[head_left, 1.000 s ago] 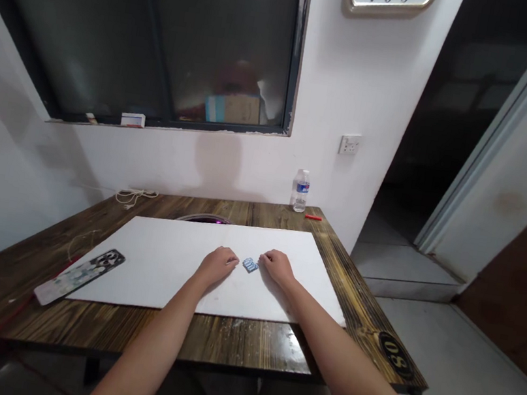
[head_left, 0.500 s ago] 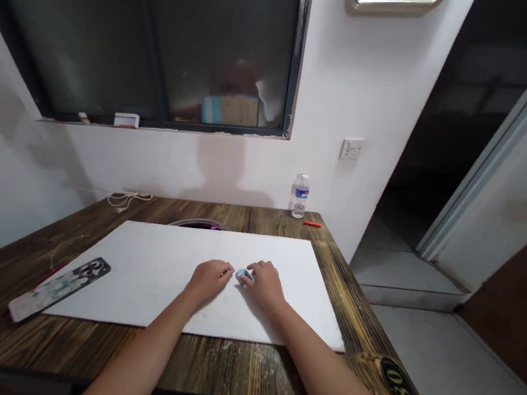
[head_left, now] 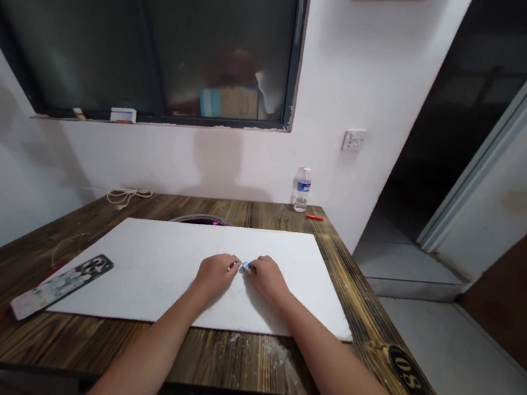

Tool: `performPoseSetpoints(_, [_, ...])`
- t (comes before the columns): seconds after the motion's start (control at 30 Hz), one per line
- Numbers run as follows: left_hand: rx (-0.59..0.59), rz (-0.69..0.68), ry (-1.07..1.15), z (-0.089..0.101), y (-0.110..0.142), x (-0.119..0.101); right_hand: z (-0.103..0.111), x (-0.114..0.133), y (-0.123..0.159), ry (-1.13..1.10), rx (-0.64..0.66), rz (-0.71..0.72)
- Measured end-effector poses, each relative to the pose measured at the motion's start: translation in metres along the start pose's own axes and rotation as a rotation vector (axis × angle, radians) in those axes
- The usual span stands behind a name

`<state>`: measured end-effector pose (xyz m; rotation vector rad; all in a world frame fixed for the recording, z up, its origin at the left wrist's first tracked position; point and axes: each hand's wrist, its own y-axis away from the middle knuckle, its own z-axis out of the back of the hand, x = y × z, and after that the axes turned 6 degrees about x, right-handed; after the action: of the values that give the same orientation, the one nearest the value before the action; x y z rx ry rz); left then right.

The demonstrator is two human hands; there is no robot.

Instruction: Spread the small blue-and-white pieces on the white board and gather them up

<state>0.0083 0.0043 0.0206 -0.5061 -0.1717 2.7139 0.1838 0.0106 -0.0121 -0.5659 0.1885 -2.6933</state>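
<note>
A small blue-and-white folded item (head_left: 246, 266) lies on a large white board (head_left: 148, 273), mostly hidden between my fingertips. My left hand (head_left: 215, 276) comes in from its left side, and my right hand (head_left: 269, 278) from its right. Both hands press their fingertips against the item, palms down, and seem to pinch it between them. The board rests on a dark wooden table (head_left: 228, 364). Its material and exact shape are too small to tell.
A flat patterned strip (head_left: 60, 287) lies left of the board. A water bottle (head_left: 301, 190) and a small red stick (head_left: 314, 217) stand at the back edge, near a white cord (head_left: 127, 197). A dark round object (head_left: 199, 219) sits partly behind the board.
My hands have closed in from either side, and their fingertips now cover most of the blue-and-white item, which earlier lay visible in the gap between them.
</note>
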Motion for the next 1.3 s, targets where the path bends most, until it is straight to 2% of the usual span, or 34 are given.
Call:
performPoseSetpoints(0.13, [0.014, 0.012, -0.002, 0.000, 0.001, -0.003, 0.001, 0.000, 0.001, 0.082, 0.056, 0.028])
performPoseSetpoints(0.37, [0.029, 0.039, 0.021, -0.005, 0.002, -0.003, 0.002, 0.001, 0.003, 0.095, 0.046, 0.035])
performPoseSetpoints(0.47, [0.022, 0.046, 0.030, -0.008, 0.001, -0.001, 0.001, -0.003, 0.002, 0.070, 0.005, 0.017])
performPoseSetpoints(0.83, [0.026, -0.031, 0.015, -0.012, -0.003, 0.002, 0.001, -0.018, -0.006, -0.266, -0.105, -0.099])
performPoseSetpoints(1.0, [0.016, -0.001, 0.013, -0.010, -0.003, 0.004, 0.001, -0.018, -0.005, -0.483, -0.037, -0.115])
performPoseSetpoints(1.07, [0.006, 0.012, 0.034, -0.009, -0.003, 0.005, 0.002, -0.018, -0.001, -0.406, -0.033, -0.076])
performPoseSetpoints(1.17, [0.003, 0.028, 0.056, -0.010, -0.002, 0.006, 0.006, -0.018, 0.004, -0.161, -0.111, -0.040])
performPoseSetpoints(1.23, [0.008, 0.034, 0.051, -0.010, -0.002, 0.005, 0.011, -0.018, 0.004, -0.085, -0.150, 0.002])
performPoseSetpoints(1.3, [0.011, 0.040, 0.040, -0.009, -0.001, 0.005, 0.014, -0.019, 0.003, -0.103, -0.087, 0.124])
